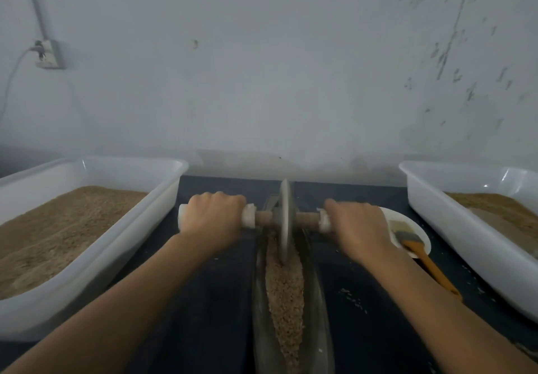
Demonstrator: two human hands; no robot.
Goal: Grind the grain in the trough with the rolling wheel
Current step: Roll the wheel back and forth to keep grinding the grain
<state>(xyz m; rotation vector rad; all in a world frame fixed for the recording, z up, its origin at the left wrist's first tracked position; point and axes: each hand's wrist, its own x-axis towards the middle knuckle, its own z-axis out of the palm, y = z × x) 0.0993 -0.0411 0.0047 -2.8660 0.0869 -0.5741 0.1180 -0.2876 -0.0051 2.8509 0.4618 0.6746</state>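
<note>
Both hands are wrapped around the ends of one axle: the left hand (211, 218) has its fingers curled tight over the white-wrapped left grip, and the right hand (356, 225) grips the white-wrapped right end the same way, knuckles up and both forearms reaching forward. Behind the hands rises a pale wall (276, 68), marked with dark flecks toward its right side. Under the hands lies a dark table (209, 301). Out beyond the left hand sits a large white tub (163, 199) filled with tan grain, and out beyond the right hand a second white tub (431, 207) holds a lower layer of the same stuff. Between the two forearms a long, narrow metal trough (317, 301) runs from the near edge of the view up to the hands, with a strip of coarse brown grain (286, 292) lying along its channel. Midway between the hands the grey rolling wheel (286, 219) stands upright on its edge on the wooden axle (305, 220), its lower rim down in the grain at the far part of the trough. Just beside the right hand, partly hidden by it, is a white plate (413, 222), and on that plate rests a brush (422, 254) with an orange handle pointing back along the right forearm. High on the wall beyond the left hand is a socket (49, 53) with a plugged-in cable. A few loose grains (353, 301) dot the table by the right forearm.
</note>
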